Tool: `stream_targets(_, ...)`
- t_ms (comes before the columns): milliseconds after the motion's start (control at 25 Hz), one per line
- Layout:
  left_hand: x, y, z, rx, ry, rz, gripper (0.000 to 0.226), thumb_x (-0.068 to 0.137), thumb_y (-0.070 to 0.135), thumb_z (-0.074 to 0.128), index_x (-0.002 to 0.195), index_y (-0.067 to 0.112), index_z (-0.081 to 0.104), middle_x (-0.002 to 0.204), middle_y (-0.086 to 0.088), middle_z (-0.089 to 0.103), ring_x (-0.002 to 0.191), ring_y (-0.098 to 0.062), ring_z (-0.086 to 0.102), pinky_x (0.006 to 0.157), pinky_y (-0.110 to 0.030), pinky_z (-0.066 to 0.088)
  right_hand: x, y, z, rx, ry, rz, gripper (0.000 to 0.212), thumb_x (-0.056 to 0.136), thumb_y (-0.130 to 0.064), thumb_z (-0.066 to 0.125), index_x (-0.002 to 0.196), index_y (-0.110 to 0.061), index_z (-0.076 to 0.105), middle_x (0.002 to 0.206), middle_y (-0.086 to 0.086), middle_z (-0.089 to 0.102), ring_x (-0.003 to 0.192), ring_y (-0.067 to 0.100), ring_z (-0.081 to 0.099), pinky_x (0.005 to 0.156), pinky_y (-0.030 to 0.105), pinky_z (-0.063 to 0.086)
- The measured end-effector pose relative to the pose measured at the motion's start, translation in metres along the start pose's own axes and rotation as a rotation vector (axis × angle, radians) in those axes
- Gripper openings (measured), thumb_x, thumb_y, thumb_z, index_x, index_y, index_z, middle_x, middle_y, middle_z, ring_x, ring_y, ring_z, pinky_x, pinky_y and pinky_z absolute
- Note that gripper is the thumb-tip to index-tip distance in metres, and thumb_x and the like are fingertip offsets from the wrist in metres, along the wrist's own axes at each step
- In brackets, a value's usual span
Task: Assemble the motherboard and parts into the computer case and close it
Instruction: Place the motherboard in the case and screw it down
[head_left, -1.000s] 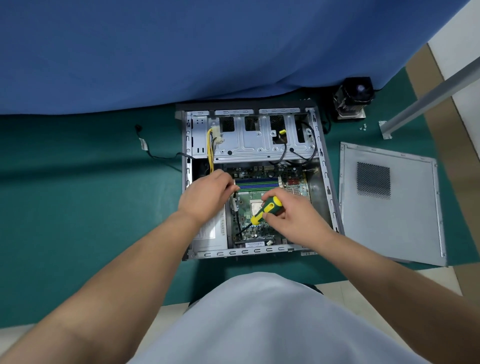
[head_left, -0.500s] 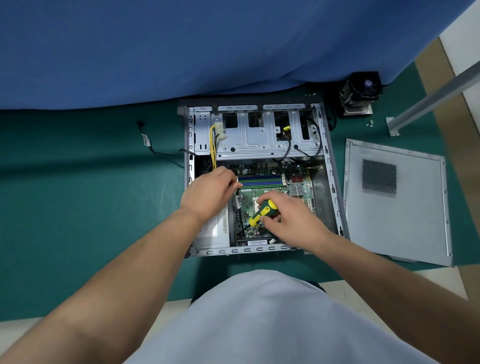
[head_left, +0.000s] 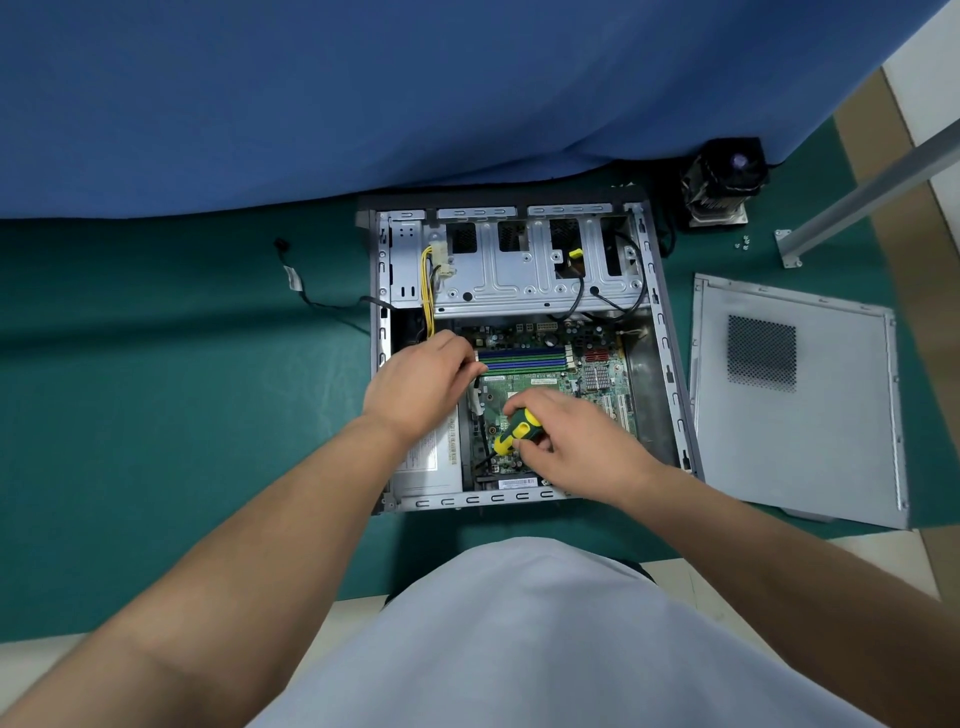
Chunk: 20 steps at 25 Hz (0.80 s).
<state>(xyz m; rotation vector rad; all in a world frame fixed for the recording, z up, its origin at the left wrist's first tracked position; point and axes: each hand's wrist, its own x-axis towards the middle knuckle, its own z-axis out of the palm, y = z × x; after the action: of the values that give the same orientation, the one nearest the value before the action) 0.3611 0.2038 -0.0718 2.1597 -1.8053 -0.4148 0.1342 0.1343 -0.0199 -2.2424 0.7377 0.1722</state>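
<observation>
Both hands work inside the computer case (head_left: 519, 358) at centre frame: right hand (head_left: 576, 441) fingers wrapped round the screwdriver (head_left: 514, 431), seemingly fastening the motherboard (head_left: 550, 374); left hand (head_left: 421, 389) fingers curled, apparently steadying it.

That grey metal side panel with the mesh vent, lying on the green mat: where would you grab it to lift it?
Probably by its long left edge, coming in from the case side. The grey metal side panel lies flat on the green mat, and that left edge seems slightly raised near the open computer case, giving fingers room underneath.
</observation>
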Motion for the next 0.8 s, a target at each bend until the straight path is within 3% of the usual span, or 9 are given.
stream_targets(120,-0.001,0.001,0.0,-0.003,0.006,0.009,0.034,0.102,0.047,0.044,0.102,0.02,0.064,0.099,0.005,0.064,0.073,-0.017,0.062,0.061,-0.028,0.043,0.0,-0.005,0.0,-0.071,-0.016,-0.055,0.036,0.097,-0.033,0.06,0.132,-0.032,0.053,0.125,-0.007,0.059,0.077,0.008,0.063,0.08,0.039,0.057)
stream_targets(320,-0.001,0.0,0.001,0.006,0.008,0.0,0.038,0.101,0.05,0.041,0.101,0.021,0.065,0.099,0.006,0.064,0.072,-0.017,0.061,0.06,-0.028,0.04,0.006,-0.023,-0.006,-0.224,-0.115,-0.183,0.037,0.098,-0.033,0.06,0.134,-0.032,0.056,0.13,-0.006,0.062,0.105,0.024,0.064,0.087,0.039,0.054)
stream_targets(600,0.001,0.0,0.001,-0.016,-0.019,-0.025,0.038,0.1,0.053,0.043,0.103,0.023,0.066,0.103,0.007,0.064,0.08,-0.018,0.064,0.064,-0.03,0.043,0.012,-0.054,-0.014,-0.413,-0.267,-0.184,0.052,0.094,-0.026,0.049,0.146,-0.024,0.047,0.131,0.005,0.055,0.107,0.035,0.061,0.087,0.042,0.052)
stream_targets(720,0.0,0.001,-0.006,-0.193,-0.024,-0.014,0.026,0.098,0.044,0.06,0.11,0.022,0.068,0.111,0.008,0.064,0.096,-0.013,0.063,0.079,-0.029,0.05,0.011,-0.063,-0.017,-0.453,-0.246,-0.162,0.04,0.098,-0.033,0.048,0.136,-0.02,0.046,0.115,0.012,0.064,0.098,0.039,0.063,0.076,0.046,0.053)
stream_targets(800,-0.013,0.001,-0.014,-0.344,0.074,-0.011,0.025,0.096,0.034,0.069,0.116,0.02,0.068,0.115,0.006,0.065,0.108,-0.012,0.057,0.093,-0.025,0.043,0.012,-0.067,-0.015,-0.504,-0.181,-0.132,0.042,0.102,-0.05,0.047,0.125,-0.016,0.046,0.1,0.015,0.067,0.089,0.04,0.065,0.064,0.043,0.046)
